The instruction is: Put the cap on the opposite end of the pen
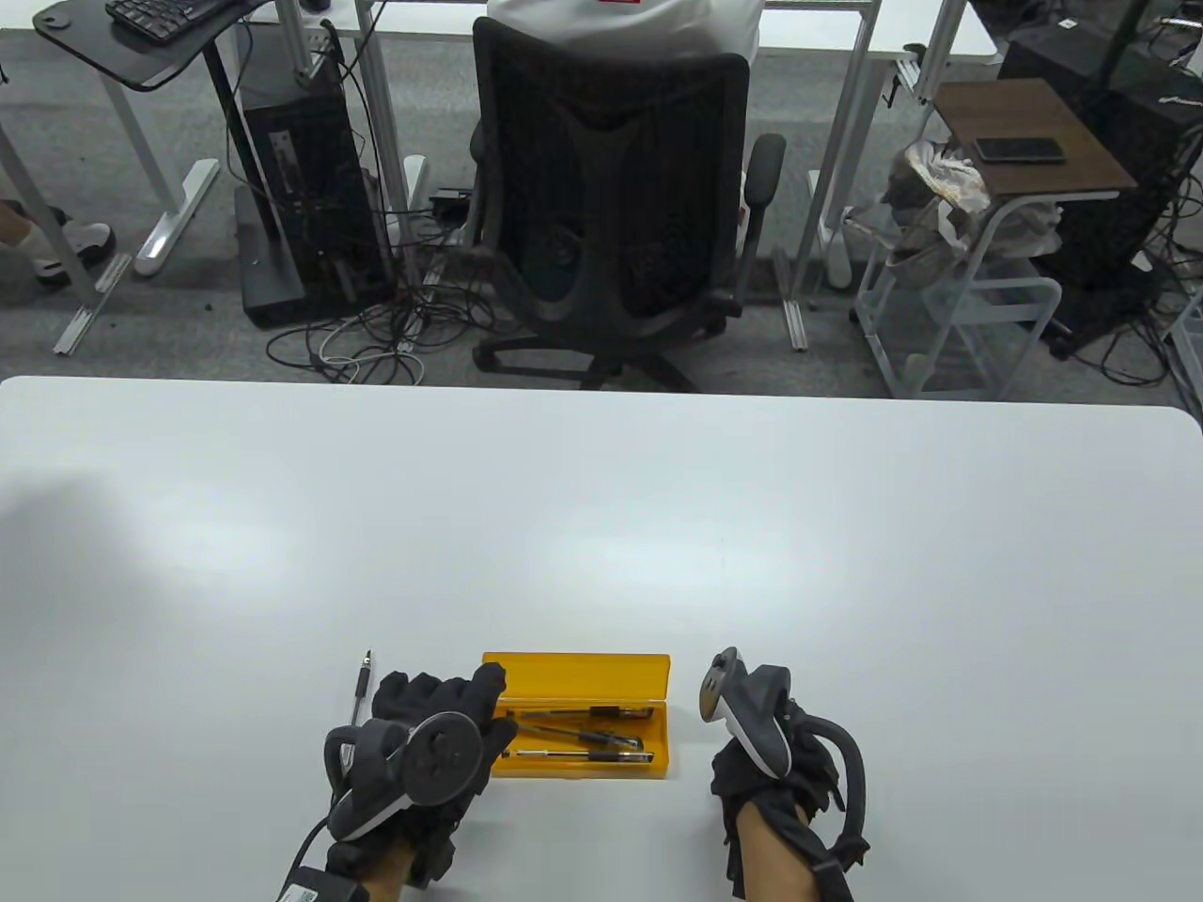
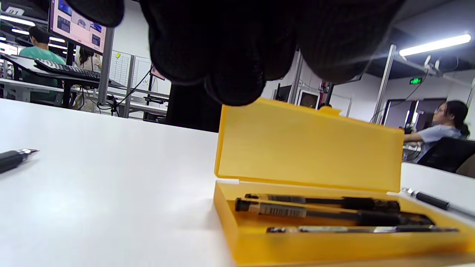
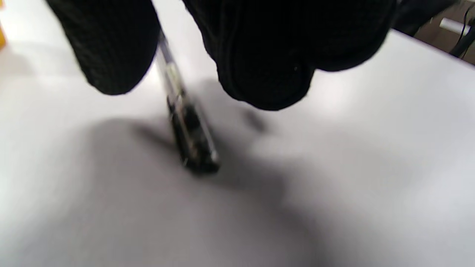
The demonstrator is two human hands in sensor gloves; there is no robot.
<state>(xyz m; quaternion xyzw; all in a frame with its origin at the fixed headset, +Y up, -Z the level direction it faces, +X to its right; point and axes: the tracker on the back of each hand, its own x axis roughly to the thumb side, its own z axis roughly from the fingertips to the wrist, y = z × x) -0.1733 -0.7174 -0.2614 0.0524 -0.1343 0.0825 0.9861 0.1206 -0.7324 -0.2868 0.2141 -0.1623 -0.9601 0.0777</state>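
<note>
The right hand (image 1: pixel 780 752) sits just right of the yellow pen case (image 1: pixel 578 719), fingers curled down around a pen (image 3: pixel 187 126) whose dark end rests near or on the table (image 1: pixel 601 526); the blurred wrist view does not settle the grip, nor whether that end is cap or barrel. The left hand (image 1: pixel 423 742) hovers over the case's left end, fingers loosely spread, holding nothing that shows. Three more pens (image 1: pixel 583 738) lie inside, and one uncapped pen (image 1: pixel 361 684) lies just left of the case. To do this well, I judge the cap should go straight along the barrel. Open tabletop lies beyond the case; the near edge is close.
</note>
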